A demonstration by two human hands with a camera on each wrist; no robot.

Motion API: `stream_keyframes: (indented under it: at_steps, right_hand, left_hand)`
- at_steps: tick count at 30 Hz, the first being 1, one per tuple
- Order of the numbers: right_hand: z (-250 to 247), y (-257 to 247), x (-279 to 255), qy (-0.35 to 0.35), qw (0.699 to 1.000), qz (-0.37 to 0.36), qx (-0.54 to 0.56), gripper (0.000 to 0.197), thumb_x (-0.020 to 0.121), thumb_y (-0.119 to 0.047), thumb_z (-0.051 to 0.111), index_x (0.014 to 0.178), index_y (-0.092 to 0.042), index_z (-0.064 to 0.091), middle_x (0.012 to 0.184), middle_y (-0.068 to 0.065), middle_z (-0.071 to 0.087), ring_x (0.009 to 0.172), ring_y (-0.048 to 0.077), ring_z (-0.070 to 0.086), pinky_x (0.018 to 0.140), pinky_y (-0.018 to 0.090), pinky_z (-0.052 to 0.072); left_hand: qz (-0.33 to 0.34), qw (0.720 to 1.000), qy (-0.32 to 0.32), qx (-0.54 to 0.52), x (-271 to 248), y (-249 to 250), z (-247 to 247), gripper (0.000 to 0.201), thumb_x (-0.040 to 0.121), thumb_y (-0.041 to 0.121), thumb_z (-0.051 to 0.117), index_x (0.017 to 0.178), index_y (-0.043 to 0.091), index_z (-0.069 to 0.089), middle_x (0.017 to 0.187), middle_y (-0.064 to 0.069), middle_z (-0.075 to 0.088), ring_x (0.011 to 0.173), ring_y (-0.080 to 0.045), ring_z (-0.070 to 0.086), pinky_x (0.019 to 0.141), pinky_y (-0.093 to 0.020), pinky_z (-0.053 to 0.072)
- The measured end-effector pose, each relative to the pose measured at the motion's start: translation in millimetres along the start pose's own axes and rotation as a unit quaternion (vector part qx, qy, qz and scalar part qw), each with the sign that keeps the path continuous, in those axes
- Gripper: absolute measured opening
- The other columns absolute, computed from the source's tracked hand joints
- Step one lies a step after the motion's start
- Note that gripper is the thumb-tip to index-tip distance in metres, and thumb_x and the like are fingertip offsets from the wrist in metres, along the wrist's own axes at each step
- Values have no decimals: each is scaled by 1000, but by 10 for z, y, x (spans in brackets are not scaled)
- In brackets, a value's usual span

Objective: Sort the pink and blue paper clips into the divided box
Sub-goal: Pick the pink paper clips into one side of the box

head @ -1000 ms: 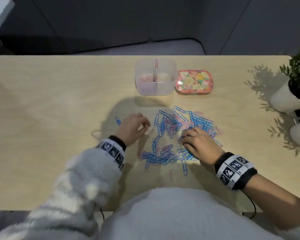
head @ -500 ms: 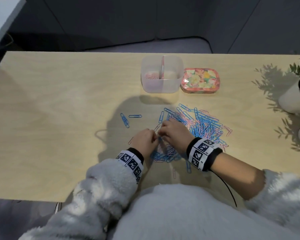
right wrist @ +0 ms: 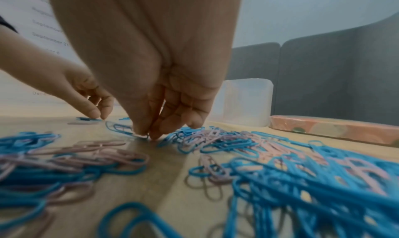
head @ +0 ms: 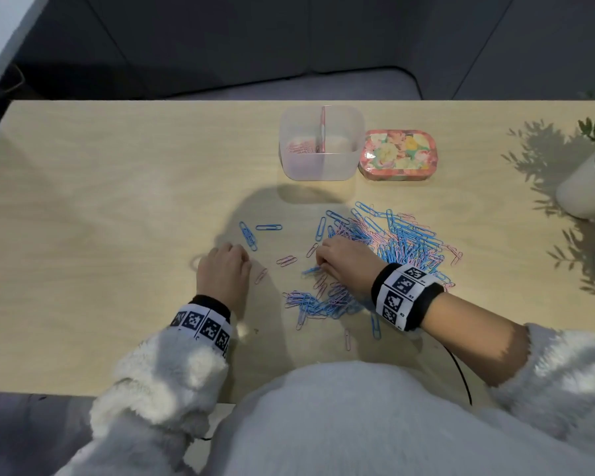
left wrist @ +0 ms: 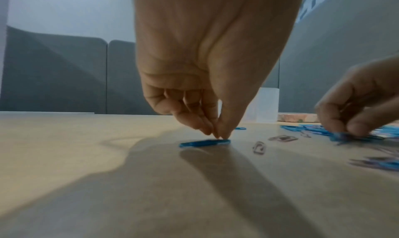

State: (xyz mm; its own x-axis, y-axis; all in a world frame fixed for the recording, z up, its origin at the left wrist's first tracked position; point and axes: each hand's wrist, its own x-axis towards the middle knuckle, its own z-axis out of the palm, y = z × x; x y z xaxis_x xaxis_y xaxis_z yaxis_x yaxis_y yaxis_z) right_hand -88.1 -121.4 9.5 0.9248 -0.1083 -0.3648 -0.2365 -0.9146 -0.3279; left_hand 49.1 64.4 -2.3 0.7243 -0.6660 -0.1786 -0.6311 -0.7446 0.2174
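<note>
The white sheet (right wrist: 43, 37) behind the hands reads "September" on several lines; the rest is blurred.

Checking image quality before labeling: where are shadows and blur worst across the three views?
Head view: sharp; hard light casts the person's shadow across the table and leaf shadows at the right edge. Left wrist view: the left hand throws a long shadow toward the camera; right edge smeared. Right wrist view: foreground paper clips blurred, edges stretched.

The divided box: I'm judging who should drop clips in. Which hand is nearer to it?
Right. The right hand works the pile's edge almost straight below the divided box; the left hand sits farther off to the left, fingertips on a blue clip.
</note>
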Motion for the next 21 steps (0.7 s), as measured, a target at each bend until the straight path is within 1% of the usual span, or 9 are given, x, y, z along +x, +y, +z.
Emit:
stream_keyframes:
  at_steps: [3,6,9,11,13,15,16,18,21]
  right_hand:
    - [-1,28,-26,5,1000,1,-14,13,93,-11,46,100,-10,57,107,7,57,104,25,50,80,37,44]
    - [-41,183,-153,56,993,80,70,13,90,-10,45,92,-9,58,97,10,62,91,27,58,77,39,49]
    - [-79,366,-285,113,972,131,161,7,82,-9,56,81,-8,63,76,6,63,76,25,59,66,30,43]
    - [-100,415,-328,106,960,152,212,5,77,-6,63,76,-11,63,65,1,56,67,21,53,55,21,37]
    - [-84,444,-335,100,945,161,268,13,74,-3,68,74,-14,63,60,-1,52,60,16,47,48,11,34]
    - [-61,465,-338,116,933,160,300,14,77,0,65,79,-14,66,59,0,54,55,14,47,51,12,38]
    - [-48,461,-342,129,932,159,298,15,80,0,61,83,-13,68,63,2,57,57,15,50,57,19,42]
    - [-40,425,-341,156,944,157,243,19,83,-2,55,92,-9,71,81,8,64,72,21,57,70,30,45]
    - [-46,336,-325,178,959,152,160,18,84,-10,56,94,-11,71,98,9,65,91,28,59,77,35,44]
  left_hand:
    - [99,994,0,-37,-87,57,21,12,86,18,57,93,10,64,94,-9,62,89,-29,55,76,-39,43]
    - [165,978,-86,-99,-199,201,71,14,87,24,57,93,16,66,95,-4,60,92,-22,52,82,-35,44]
    - [184,967,-131,-119,-250,334,160,16,80,28,65,92,17,68,94,-4,60,90,-22,53,80,-35,45]
    - [188,963,-149,-121,-243,386,196,15,78,25,67,90,15,67,94,-5,60,91,-23,53,81,-34,44]
    - [186,960,-156,-136,-218,416,186,10,79,15,65,87,10,65,93,-7,59,91,-24,53,79,-32,42]
    - [184,958,-151,-161,-197,423,147,5,79,9,62,85,8,63,89,-6,59,87,-23,54,74,-27,39]
    - [179,958,-144,-170,-195,418,114,4,80,9,62,84,7,62,87,-4,58,84,-20,53,71,-24,36]
    - [161,963,-120,-181,-189,372,57,3,83,11,60,85,8,61,84,2,57,80,-15,50,69,-22,34]
    - [117,974,-75,-181,-161,215,-7,8,87,11,57,94,11,60,85,3,58,79,-14,51,70,-25,37]
